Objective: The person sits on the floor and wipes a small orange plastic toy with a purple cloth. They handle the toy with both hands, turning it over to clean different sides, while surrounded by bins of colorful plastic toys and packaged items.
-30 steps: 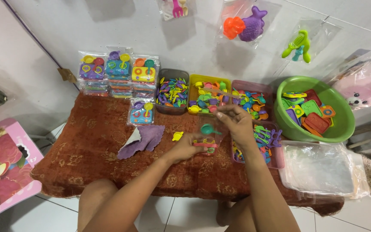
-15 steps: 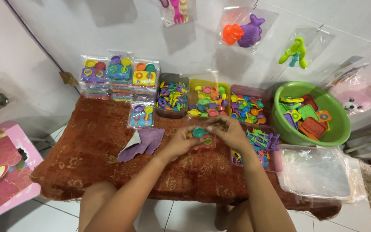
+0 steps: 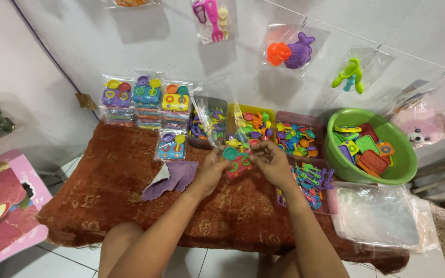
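Note:
Both my hands meet over the middle of a low table covered in a rust-brown cloth [image 3: 104,206]. My left hand [image 3: 213,167] and my right hand [image 3: 270,160] together hold a small pink toy tray [image 3: 237,166] with a teal spoon and green ring on it, and a clear plastic bag [image 3: 208,119] stands up from my left fingers. Just behind my hands are open bins of small coloured plastic toys [image 3: 256,126].
Packed toy sets [image 3: 142,100] are stacked at the back left, one packed set [image 3: 171,146] lies nearer, beside a purple cloth [image 3: 173,177]. A green basin [image 3: 404,164] of toy parts and a stack of clear bags [image 3: 382,216] sit right. Bagged toys hang on the wall.
My right hand came back from the toy bins to the tray. Both hands lifted the tray off the table, and a clear bag now stands up at my left hand.

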